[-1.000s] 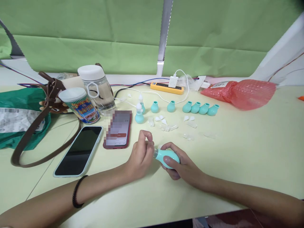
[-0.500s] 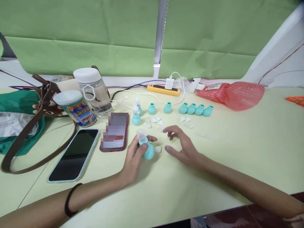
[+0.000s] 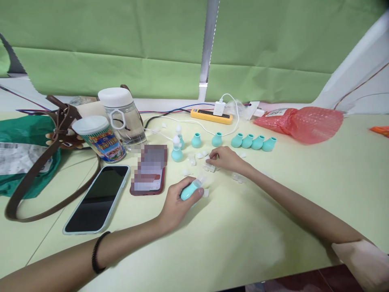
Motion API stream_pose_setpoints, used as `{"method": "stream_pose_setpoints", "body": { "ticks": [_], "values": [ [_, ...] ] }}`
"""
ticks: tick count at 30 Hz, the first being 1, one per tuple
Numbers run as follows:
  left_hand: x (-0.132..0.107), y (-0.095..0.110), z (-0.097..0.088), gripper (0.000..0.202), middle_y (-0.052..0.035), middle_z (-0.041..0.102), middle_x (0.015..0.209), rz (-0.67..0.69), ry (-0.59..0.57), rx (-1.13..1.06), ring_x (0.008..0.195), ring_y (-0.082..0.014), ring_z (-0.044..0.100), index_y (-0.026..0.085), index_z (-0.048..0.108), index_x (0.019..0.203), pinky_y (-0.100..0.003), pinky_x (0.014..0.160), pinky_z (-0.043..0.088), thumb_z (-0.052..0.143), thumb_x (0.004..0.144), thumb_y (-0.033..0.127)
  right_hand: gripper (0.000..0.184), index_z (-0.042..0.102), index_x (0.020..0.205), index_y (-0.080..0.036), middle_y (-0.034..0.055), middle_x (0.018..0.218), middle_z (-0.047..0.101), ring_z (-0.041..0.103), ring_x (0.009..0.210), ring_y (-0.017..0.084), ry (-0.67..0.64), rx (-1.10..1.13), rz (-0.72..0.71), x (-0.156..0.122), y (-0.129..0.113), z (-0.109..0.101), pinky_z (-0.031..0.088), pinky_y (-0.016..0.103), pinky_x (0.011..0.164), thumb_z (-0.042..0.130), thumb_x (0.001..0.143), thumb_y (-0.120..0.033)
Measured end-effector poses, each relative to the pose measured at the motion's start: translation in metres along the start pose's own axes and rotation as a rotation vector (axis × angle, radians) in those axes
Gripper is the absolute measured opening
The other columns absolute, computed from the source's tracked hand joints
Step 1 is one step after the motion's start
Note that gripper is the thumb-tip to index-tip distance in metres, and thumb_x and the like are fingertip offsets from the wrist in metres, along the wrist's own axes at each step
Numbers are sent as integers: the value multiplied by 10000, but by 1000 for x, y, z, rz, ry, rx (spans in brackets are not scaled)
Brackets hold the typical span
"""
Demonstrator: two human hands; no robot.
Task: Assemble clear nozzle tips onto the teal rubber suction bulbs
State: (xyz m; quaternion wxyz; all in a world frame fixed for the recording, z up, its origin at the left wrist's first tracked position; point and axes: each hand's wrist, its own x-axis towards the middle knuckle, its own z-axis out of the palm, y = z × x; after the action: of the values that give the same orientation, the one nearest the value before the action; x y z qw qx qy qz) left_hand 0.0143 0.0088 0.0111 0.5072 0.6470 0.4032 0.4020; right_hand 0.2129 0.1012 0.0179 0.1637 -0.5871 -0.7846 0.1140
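My left hand (image 3: pixel 178 200) is wrapped round a teal rubber bulb (image 3: pixel 190 190) with a clear tip, tilted to the upper right just above the pale table (image 3: pixel 273 227). My right hand (image 3: pixel 225 159) reaches further out, fingers curled down onto small clear and white plastic pieces (image 3: pixel 209 166) scattered on the table. Beyond them stand several more teal bulbs (image 3: pixel 253 142) in a row, and two bulbs with white tips (image 3: pixel 176 151) to the left.
A red-cased phone (image 3: pixel 149 169) and a larger dark phone (image 3: pixel 99 198) lie left of my left hand. Behind them stand a printed cup (image 3: pixel 101 140), a clear bottle (image 3: pixel 123 115), a brown strap bag (image 3: pixel 57 138). A yellow power strip (image 3: pixel 211 115) and red bubble wrap (image 3: pixel 304 121) lie at the back.
The bulb passed from my right hand to my left. My right hand let go, opened, then reached forward to the small plastic pieces. My left hand tilted the bulb over.
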Motion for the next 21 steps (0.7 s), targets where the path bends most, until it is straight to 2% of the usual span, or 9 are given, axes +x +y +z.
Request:
{"method": "stream_pose_setpoints", "body": {
  "ticks": [2, 4, 7, 10, 13, 17, 21],
  "values": [
    [-1, 0, 0, 173, 11, 496, 699, 8, -11, 11, 632, -113, 433, 160, 538, 753, -199, 567, 337, 537, 736, 333, 192, 624, 695, -167, 32, 679, 627, 552, 622, 154, 16, 11, -7, 0, -4, -4, 397, 265, 559, 547, 697, -343],
    [-1, -1, 0, 171, 0, 519, 733, 22, -9, 22, 667, -124, 458, 162, 544, 768, -207, 591, 353, 550, 728, 328, 185, 618, 742, -158, 39, 734, 636, 568, 676, 158, 86, 69, -41, -9, -11, -11, 426, 276, 612, 541, 710, -323],
    [-2, -1, 0, 164, -10, 525, 765, 43, 7, 34, 710, -134, 481, 164, 547, 780, -218, 621, 372, 560, 724, 317, 152, 610, 761, -165, 24, 743, 641, 589, 689, 148, 181, 278, -172, -33, -25, -24, 465, 277, 656, 571, 697, -298],
    [-2, -1, 0, 149, -12, 516, 748, 68, 23, 55, 689, -130, 493, 158, 563, 762, -225, 612, 391, 576, 709, 297, 157, 627, 768, -168, 19, 710, 644, 586, 620, 129, 123, 443, -245, -58, -37, -33, 491, 255, 600, 619, 666, -286],
    [-1, -1, 0, 133, -12, 538, 705, 59, 10, 72, 638, -128, 516, 145, 586, 733, -225, 574, 412, 589, 689, 270, 162, 645, 795, -174, 17, 680, 638, 557, 573, 111, 122, 501, -296, -72, -40, -37, 477, 232, 523, 638, 656, -258],
    [-1, 0, 0, 177, -29, 643, 800, 2, 17, 39, 725, -163, 583, 148, 627, 829, -232, 632, 455, 597, 663, 202, 154, 651, 823, -181, 2, 606, 595, 505, 526, 93, 108, 484, -410, -75, -37, -37, 419, 216, 452, 628, 676, -221],
    [-2, 0, 1, 272, -49, 662, 912, 10, 20, 29, 808, -190, 604, 150, 640, 919, -253, 701, 473, 611, 653, 199, 166, 644, 868, -183, 2, 610, 569, 486, 525, 83, 47, 448, -502, -75, -34, -38, 392, 213, 468, 601, 711, -215]
  ]
}}
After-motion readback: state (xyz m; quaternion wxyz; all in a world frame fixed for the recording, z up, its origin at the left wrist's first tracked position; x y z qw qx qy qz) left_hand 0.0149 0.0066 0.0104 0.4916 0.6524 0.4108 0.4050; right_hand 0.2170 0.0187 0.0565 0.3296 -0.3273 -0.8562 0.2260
